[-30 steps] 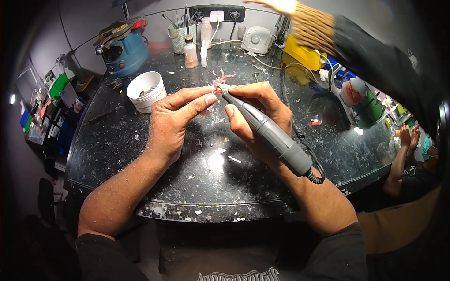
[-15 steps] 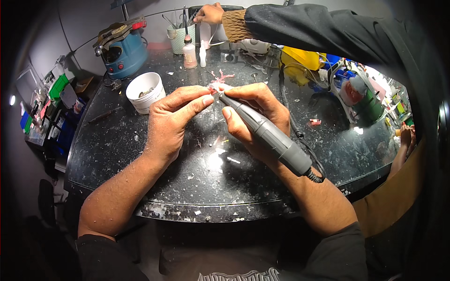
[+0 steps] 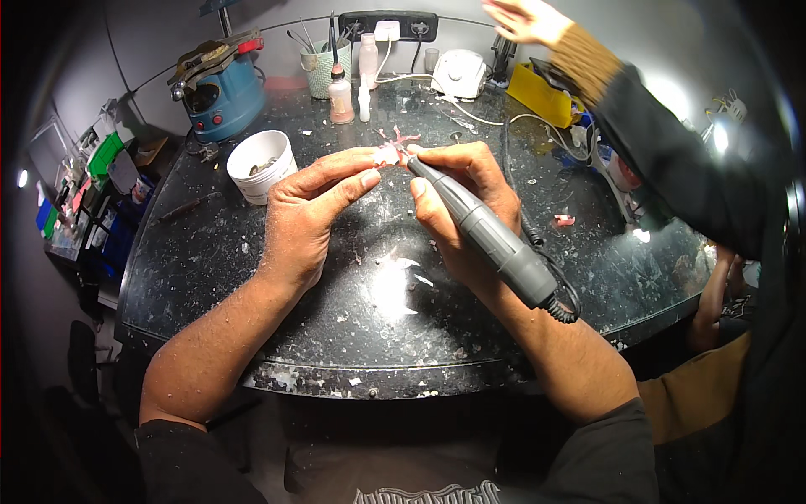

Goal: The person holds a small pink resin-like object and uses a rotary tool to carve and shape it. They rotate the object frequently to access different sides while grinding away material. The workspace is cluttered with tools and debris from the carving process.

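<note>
Over the middle of the black table, my left hand (image 3: pixel 311 202) pinches a small pink-and-white piece (image 3: pixel 387 157) that looks like part of a denture. My right hand (image 3: pixel 483 189) is wrapped round a grey rotary handpiece (image 3: pixel 485 237), a coiled cord trailing from its rear end. The handpiece's nose points up and left, close beside the piece. Whether its tip touches the piece I cannot make out. Just beyond my fingertips lies a branching pink scrap (image 3: pixel 401 136).
A white tub (image 3: pixel 270 195) with small metal parts stands left of my hands. Behind are a blue machine (image 3: pixel 225 109), a tool cup (image 3: pixel 323 76), bottles (image 3: pixel 341 102) and a white control box (image 3: pixel 460 74). Another person's arm (image 3: pixel 646 126) reaches in from the right, above the yellow container (image 3: pixel 541 99).
The other person's arm has swung right, away from the tool cup, uncovering the power strip and control box. My handpiece's nose has shifted slightly right and up; the piece shows more.
</note>
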The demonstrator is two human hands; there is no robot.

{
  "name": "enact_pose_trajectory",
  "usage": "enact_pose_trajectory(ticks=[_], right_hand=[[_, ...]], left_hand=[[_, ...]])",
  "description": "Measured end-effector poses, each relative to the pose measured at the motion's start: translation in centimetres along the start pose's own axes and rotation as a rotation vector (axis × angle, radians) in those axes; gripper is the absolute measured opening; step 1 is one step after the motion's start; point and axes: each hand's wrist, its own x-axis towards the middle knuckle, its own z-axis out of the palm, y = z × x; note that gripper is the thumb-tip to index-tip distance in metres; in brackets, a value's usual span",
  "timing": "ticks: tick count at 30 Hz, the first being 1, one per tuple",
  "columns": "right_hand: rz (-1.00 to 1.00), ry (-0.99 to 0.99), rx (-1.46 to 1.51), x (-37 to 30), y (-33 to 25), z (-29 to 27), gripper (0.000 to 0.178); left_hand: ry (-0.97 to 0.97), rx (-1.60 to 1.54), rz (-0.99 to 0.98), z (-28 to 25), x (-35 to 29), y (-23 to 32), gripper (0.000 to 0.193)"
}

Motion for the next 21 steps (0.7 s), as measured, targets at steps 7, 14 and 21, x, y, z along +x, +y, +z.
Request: enact_pose_trajectory(ticks=[7, 14, 21], right_hand=[[-0.051, -0.009, 0.034, -0.03, 0.31, 0.3, 0.029], [-0.034, -0.042, 0.041, 0.0, 0.28, 0.19, 0.03], [-0.029, -0.064, 0.048, -0.2, 0.07, 0.28, 0.032]], left_hand=[[0.005, -0.041, -0.008, -0.13, -0.02, -0.26, 0.021], [0.013, -0.022, 0.005, -0.19, -0.02, -0.33, 0.02], [0.012, -0.022, 0.013, -0.17, -0.14, -0.27, 0.02]])
